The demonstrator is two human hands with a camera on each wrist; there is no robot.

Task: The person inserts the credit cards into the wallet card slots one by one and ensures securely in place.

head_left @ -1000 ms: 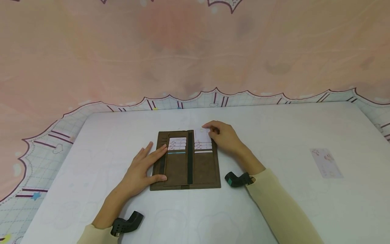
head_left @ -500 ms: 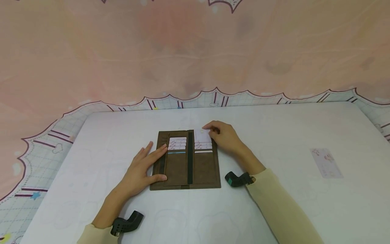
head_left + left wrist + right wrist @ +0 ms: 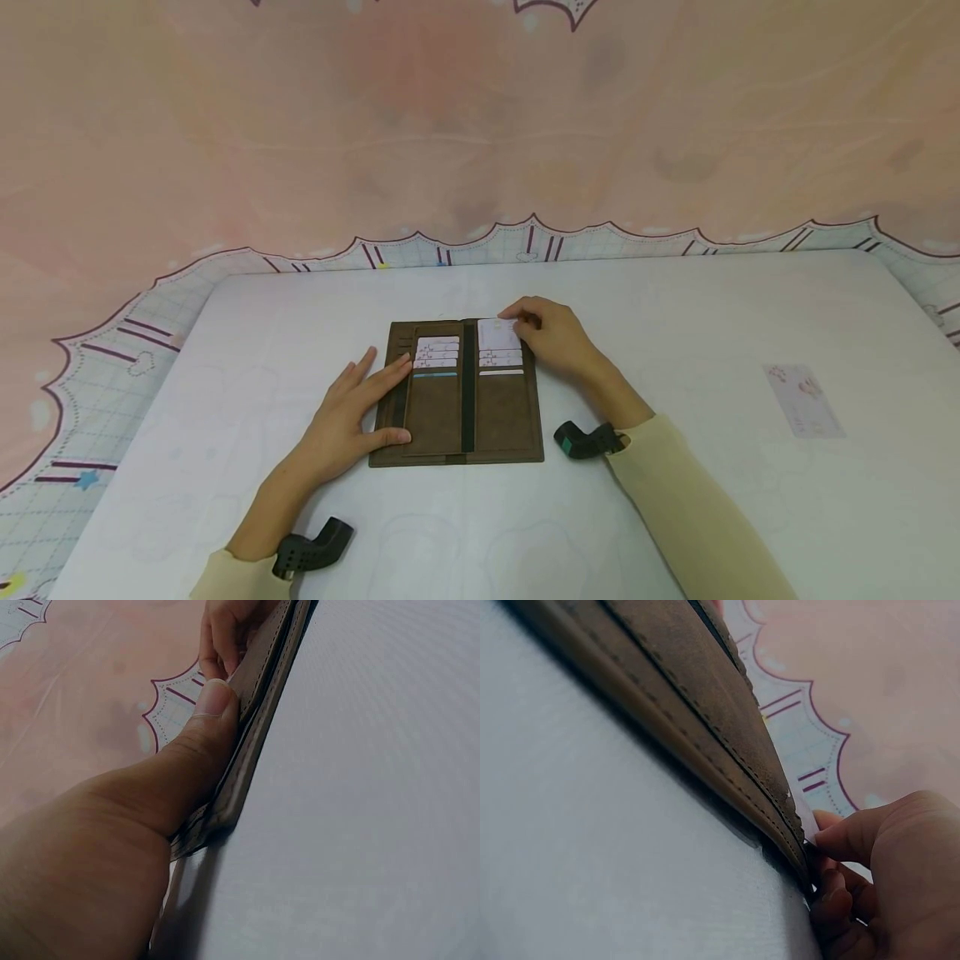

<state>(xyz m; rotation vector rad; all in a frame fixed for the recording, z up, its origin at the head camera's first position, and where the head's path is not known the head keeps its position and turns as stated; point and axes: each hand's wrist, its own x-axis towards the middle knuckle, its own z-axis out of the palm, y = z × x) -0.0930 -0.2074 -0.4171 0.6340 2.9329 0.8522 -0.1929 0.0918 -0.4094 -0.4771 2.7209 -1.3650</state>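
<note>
A brown wallet point(image 3: 510, 417) lies spread flat on the white table, with cards showing in slots on both halves. My left hand point(image 3: 352, 417) rests on its left edge, fingers spread and thumb point(image 3: 214, 705) lying on the cover. At the top of the right half, my right hand point(image 3: 551, 333) pinches a pale printed card point(image 3: 497, 333) between thumb and forefinger. That card stands partly out of the uppermost slot, above several others. In the right wrist view the thumb and curled fingers of the right hand point(image 3: 900, 870) meet at the wallet's point(image 3: 705, 697) corner, hiding most of the card.
A single pale card with reddish print point(image 3: 804, 402) lies on the white table point(image 3: 675, 500), well to the right. Behind the table hangs a peach cloth point(image 3: 450, 125) with a scalloped border. Each wrist carries a black camera point(image 3: 313, 550).
The pinched card has slid slightly down into its slot, so a little less of it stands out. The left hand keeps its place on the wallet.
</note>
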